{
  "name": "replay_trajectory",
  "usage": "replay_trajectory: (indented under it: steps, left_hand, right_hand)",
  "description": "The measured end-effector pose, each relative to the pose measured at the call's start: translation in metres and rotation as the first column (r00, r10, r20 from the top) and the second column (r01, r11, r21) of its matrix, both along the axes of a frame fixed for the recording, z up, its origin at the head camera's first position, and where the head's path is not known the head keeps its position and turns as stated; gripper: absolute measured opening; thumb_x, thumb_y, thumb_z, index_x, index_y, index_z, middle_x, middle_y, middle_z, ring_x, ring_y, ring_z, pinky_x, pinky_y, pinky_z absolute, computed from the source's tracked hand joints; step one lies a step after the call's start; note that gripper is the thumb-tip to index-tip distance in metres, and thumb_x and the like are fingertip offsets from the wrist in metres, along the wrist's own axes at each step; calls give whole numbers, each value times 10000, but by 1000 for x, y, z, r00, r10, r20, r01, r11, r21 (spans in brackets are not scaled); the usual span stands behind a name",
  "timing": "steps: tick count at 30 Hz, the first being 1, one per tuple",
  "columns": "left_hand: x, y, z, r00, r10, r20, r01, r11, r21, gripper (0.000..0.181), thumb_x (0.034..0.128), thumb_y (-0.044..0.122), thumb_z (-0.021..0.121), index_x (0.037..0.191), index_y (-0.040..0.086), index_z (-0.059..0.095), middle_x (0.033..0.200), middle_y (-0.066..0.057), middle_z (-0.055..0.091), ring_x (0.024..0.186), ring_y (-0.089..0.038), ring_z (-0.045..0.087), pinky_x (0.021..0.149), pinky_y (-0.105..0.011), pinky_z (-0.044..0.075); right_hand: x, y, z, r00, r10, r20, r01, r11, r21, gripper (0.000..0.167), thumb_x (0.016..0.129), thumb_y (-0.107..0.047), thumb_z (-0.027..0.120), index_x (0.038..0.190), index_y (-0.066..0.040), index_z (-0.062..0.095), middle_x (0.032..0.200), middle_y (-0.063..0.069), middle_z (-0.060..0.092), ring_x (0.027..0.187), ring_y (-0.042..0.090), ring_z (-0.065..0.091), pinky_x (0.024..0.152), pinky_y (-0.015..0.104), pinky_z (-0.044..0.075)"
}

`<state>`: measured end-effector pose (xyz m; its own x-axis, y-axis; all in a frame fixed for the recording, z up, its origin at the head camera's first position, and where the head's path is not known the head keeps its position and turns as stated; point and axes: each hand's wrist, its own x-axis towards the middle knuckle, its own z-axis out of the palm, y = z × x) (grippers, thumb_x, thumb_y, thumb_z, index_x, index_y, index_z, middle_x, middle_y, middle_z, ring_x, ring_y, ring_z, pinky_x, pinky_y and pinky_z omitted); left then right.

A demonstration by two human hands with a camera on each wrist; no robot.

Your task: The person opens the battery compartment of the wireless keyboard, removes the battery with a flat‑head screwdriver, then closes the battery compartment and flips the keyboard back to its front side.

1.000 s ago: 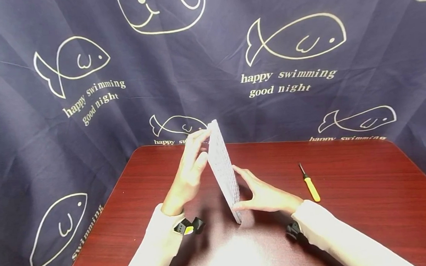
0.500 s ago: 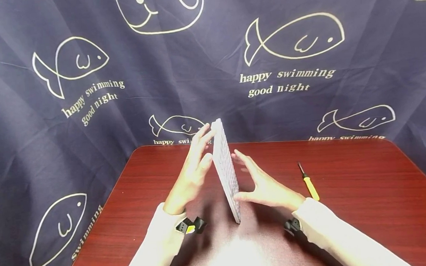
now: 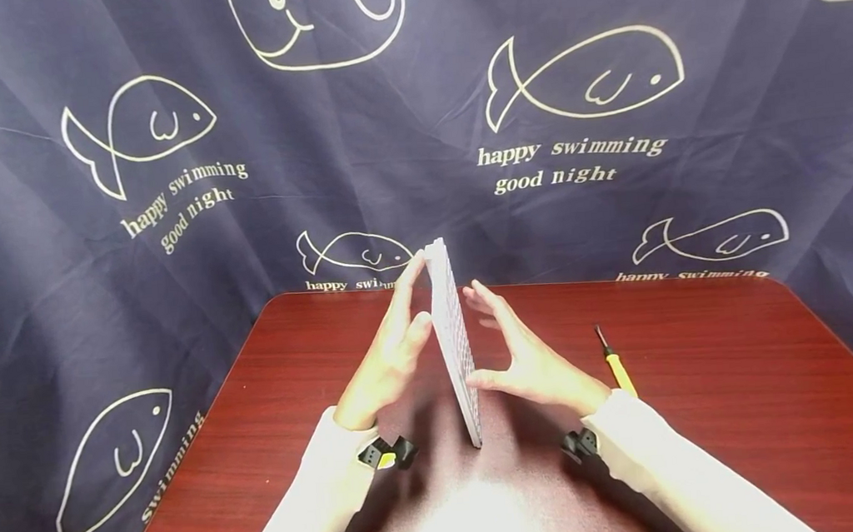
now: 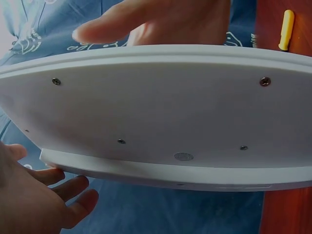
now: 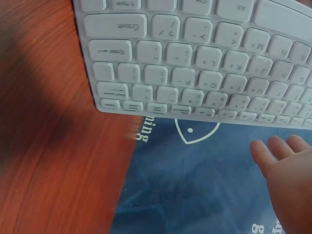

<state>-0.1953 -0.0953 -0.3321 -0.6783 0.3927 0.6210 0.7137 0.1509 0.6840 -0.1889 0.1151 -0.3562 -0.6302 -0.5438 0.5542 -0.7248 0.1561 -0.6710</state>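
Observation:
A white keyboard (image 3: 449, 323) stands on its short end on the table, leaning slightly left. In the left wrist view its white back (image 4: 156, 107) shows several small screws (image 4: 265, 81); the right wrist view shows its keys (image 5: 180, 53). At the back side, my left hand (image 3: 388, 352) has its fingers fairly straight, with fingertips touching the keyboard's raised edge. My right hand (image 3: 535, 366) is on the key side, fingers extended and apart from it. Whether the right thumb touches the keys I cannot tell.
A screwdriver with a yellow handle (image 3: 620, 374) lies to the right, partly hidden by the right sleeve (image 3: 658, 440). Behind the reddish-brown table (image 3: 703, 344) hangs a dark blue curtain (image 3: 387, 152) with fish drawings.
The keyboard's top has swung a little to the right, so it stands more upright. Both hands have shifted slightly, and the right fingers have moved upward along the key side.

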Motion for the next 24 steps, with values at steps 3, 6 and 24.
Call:
replay_trajectory:
  steps: [3, 6, 24]
  left_hand:
    - [0, 1, -2, 1000, -4, 16, 4, 1000, -7, 811, 919, 660, 317, 1522, 149, 134, 1544, 39, 184, 1408, -154, 143, 1110, -398, 102]
    - [0, 2, -5, 1000, -14, 17, 14, 1000, -11, 805, 919, 659, 316, 1522, 159, 130, 1544, 46, 181, 1407, -165, 148, 1109, -401, 105]
    - [-6, 15, -20, 999, -33, 20, 34, 999, -31, 761, 938, 620, 328, 1523, 184, 110, 1552, 48, 158, 1407, -169, 153, 1109, -403, 123]
  right_hand:
    - [0, -2, 2, 1000, 2, -12, -2, 1000, -14, 1069, 678, 9, 817, 1478, 21, 109, 1478, 243, 246, 1332, 391, 277, 1011, 519, 296]
    - [-1, -2, 4, 1000, 2, -19, -2, 1000, -19, 1062, 683, -4, 820, 1474, 30, 112, 1479, 229, 254, 1330, 394, 281, 1010, 518, 298]
    - [-7, 7, 17, 999, -3, -49, 3, 1000, -5, 1055, 688, 17, 807, 1480, 23, 110, 1476, 201, 274, 1319, 394, 306, 1017, 516, 296]
